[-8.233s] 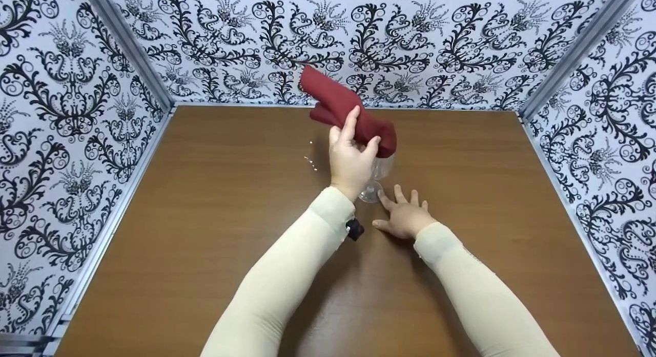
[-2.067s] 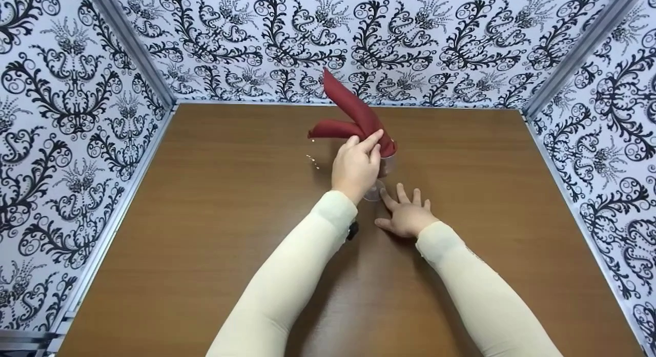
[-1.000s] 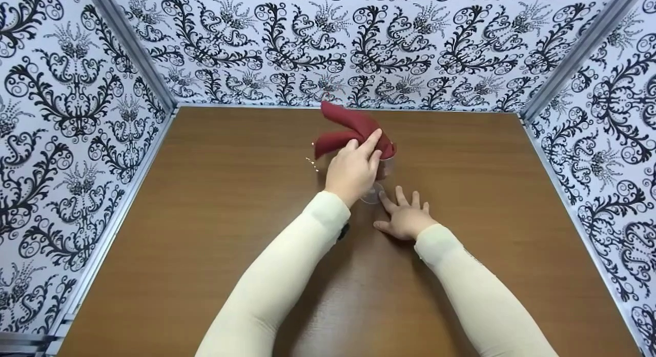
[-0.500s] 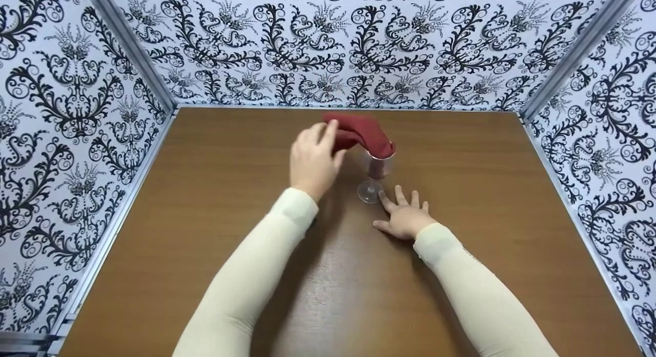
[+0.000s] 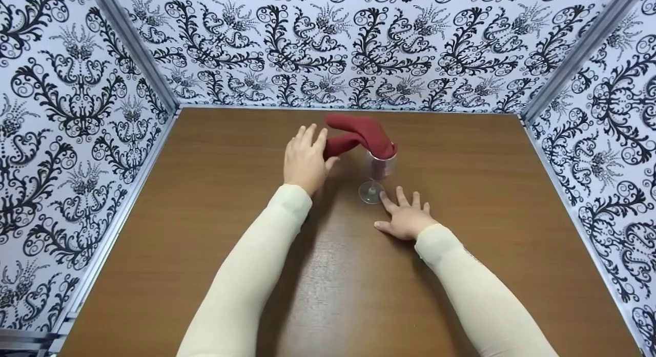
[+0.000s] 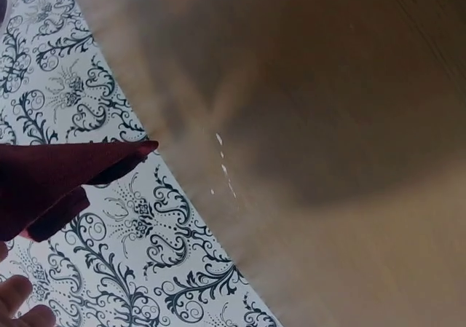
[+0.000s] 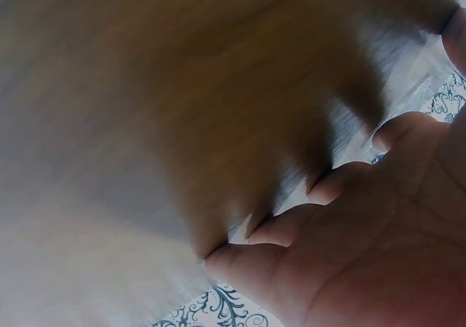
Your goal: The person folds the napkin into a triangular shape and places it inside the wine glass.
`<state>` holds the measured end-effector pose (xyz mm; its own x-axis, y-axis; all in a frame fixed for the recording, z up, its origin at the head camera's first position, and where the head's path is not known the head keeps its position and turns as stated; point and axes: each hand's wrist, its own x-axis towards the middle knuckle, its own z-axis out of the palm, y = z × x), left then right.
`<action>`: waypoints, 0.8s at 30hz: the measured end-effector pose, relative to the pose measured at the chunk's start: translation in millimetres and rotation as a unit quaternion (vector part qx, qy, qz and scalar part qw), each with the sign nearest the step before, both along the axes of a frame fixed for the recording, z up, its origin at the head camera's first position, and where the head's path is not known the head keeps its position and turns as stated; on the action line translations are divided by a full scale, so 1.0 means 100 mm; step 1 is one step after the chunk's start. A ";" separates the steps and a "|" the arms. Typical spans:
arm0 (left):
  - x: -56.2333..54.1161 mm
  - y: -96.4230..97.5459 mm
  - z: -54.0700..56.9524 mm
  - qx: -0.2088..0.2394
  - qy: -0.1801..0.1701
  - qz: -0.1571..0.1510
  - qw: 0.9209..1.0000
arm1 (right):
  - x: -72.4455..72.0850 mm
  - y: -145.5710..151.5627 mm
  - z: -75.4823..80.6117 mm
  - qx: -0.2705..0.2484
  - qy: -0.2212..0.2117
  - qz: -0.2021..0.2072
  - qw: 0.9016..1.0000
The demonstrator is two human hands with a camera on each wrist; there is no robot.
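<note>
A red cloth napkin (image 5: 371,134) stands with its lower end in the bowl of a clear stemmed glass (image 5: 382,167). Its two rolled ends bend over to the left, one above the other. Beside the lower end is my left hand (image 5: 306,160), fingers straight, thumb pointing right; whether it touches the cloth I cannot tell. In the left wrist view the napkin (image 6: 51,178) juts in from the left edge, above a few of my fingertips (image 6: 14,292). My right hand (image 5: 407,218) lies spread on the table, index fingertip at the glass's round foot.
The brown wooden table (image 5: 353,295) has patterned black-and-white walls (image 5: 328,44) behind and at both sides, joined by metal posts (image 5: 136,49). Small white marks (image 6: 224,165) show on the table in the left wrist view.
My left hand has let go of the napkin at the glass and moved left to its bent ends. The upper end has dropped lower. My right hand has stayed at the glass foot.
</note>
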<state>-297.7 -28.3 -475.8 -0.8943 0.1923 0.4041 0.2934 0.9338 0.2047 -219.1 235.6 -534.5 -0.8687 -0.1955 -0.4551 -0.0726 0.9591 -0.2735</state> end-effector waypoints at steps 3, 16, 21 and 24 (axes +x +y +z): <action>0.00 0.03 -0.01 0.007 0.011 -0.009 1.000 | 0.00 0.00 0.01 -0.002 0.002 0.000 1.000; -0.02 0.05 -0.03 0.023 0.073 -0.022 0.997 | -0.01 -0.02 0.04 -0.003 0.003 0.000 1.000; -0.02 0.05 -0.03 0.020 0.077 -0.024 0.997 | -0.01 -0.02 0.02 0.004 0.003 0.004 1.000; -0.01 0.06 -0.03 0.017 0.071 -0.023 0.997 | -0.02 -0.01 0.01 0.009 0.010 0.008 1.000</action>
